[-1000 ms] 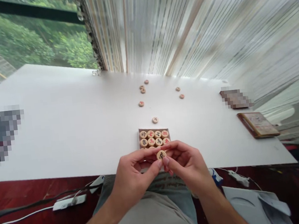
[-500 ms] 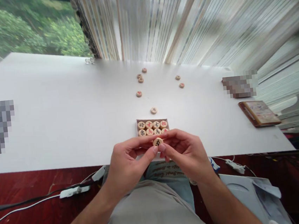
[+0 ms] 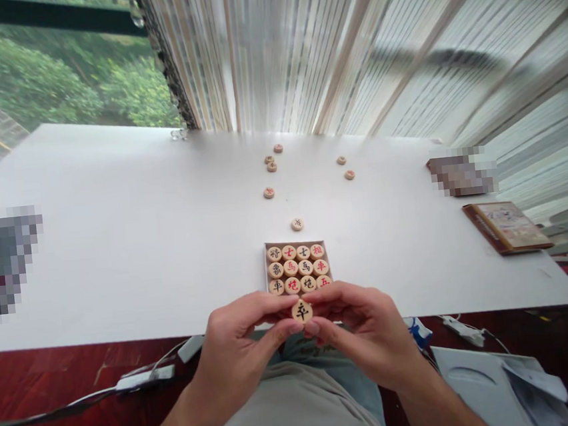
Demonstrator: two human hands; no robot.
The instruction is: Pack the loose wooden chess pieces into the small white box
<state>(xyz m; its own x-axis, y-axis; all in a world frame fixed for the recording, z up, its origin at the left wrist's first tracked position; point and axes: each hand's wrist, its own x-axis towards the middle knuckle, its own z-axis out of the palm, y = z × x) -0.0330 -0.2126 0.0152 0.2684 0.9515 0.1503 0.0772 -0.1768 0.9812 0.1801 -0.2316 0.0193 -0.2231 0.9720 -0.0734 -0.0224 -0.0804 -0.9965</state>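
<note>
Now the hands sit lower against the box point(image 3: 294, 242), so its third row shows beyond the fingertips; a moment ago they covered it. Left hand point(image 3: 240, 331) and right hand point(image 3: 370, 325) together pinch one round piece point(image 3: 302, 311) by its edges, dark character facing up. Piece is at the box's near side; contact with the box, cannot tell. Effect: marking plainly readable, three rows visible, though the right fingers partly cover the near right corner. Just beyond the box, one loose disc point(image 3: 297, 224) on the bench point(image 3: 142, 253); six more discs point(image 3: 269, 193) scattered farther from the hands.
</note>
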